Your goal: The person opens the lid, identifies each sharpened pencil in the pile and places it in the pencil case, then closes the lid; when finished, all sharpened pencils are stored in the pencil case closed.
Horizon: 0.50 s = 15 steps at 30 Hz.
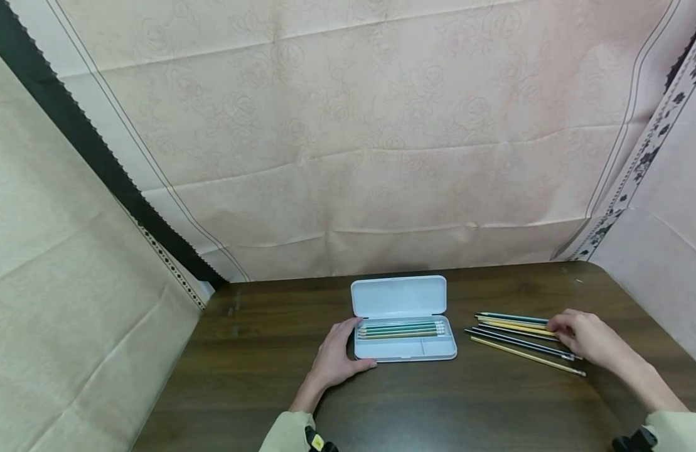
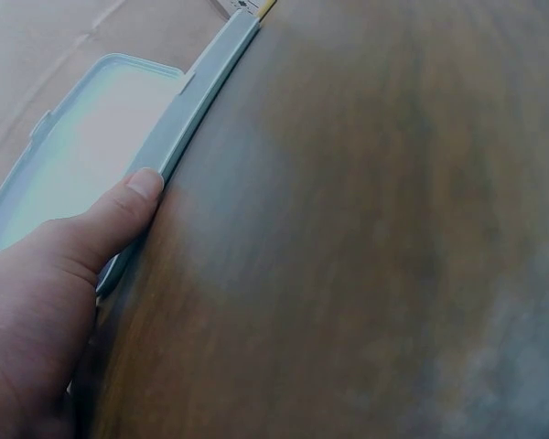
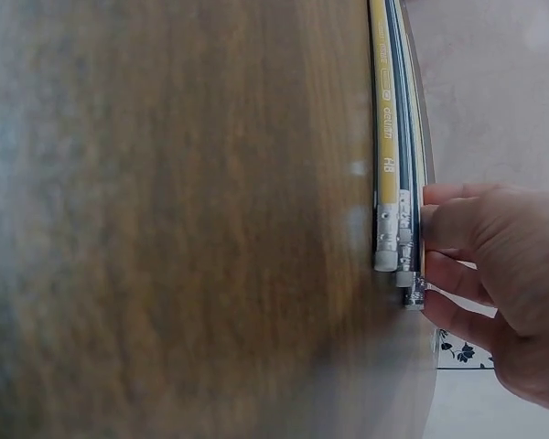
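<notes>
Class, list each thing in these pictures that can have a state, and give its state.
Pencil case: open, on the table.
Lid: swung back.
Pencils in the case: lying side by side.
Loose pencils: spread beside the case.
Left hand: holding the case's edge.
Right hand: at the loose pencils' ends; grip unclear.
Background cloth: creased.

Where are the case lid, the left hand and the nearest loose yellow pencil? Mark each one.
Case lid (image 1: 399, 297): head view, middle of its inner face.
Left hand (image 1: 334, 359): head view, back of the hand.
Yellow pencil (image 1: 528, 356): head view, middle of its shaft.
</notes>
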Each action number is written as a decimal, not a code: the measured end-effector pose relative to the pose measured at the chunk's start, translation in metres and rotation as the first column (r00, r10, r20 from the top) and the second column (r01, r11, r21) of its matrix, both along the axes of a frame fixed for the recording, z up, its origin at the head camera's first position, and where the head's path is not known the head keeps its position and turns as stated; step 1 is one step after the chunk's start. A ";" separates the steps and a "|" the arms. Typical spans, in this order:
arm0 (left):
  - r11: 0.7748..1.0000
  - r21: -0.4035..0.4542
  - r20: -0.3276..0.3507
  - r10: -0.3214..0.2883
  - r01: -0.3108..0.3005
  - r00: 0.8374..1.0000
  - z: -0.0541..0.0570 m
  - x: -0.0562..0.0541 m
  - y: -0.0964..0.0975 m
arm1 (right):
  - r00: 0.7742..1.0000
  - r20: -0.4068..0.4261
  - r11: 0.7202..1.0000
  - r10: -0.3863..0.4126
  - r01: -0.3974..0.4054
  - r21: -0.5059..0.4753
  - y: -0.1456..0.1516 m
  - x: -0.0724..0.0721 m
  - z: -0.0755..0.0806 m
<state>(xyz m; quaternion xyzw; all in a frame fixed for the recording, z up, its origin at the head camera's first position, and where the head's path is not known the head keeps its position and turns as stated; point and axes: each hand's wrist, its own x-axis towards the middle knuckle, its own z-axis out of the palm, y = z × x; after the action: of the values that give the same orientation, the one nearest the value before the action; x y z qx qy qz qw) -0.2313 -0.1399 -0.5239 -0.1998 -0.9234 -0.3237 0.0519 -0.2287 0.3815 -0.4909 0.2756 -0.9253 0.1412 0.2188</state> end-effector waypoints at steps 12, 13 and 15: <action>1.000 0.000 0.004 0.001 -0.001 1.000 -0.001 -0.001 0.000 | 0.999 0.040 1.000 0.013 -0.014 0.020 0.001 -0.002 -0.002; 1.000 0.002 0.004 0.000 0.000 1.000 -0.001 -0.001 0.000 | 0.999 0.039 1.000 0.014 -0.015 0.021 0.001 -0.002 -0.002; 1.000 0.004 0.001 -0.002 0.002 1.000 -0.001 0.000 0.000 | 0.999 0.033 1.000 0.015 -0.016 0.021 0.001 -0.002 -0.003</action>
<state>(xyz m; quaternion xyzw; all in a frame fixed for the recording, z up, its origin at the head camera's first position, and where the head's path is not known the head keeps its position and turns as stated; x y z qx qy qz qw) -0.2316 -0.1402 -0.5245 -0.2004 -0.9226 -0.3257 0.0513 -0.2303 0.3826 -0.4937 0.2829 -0.9281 0.1375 0.1994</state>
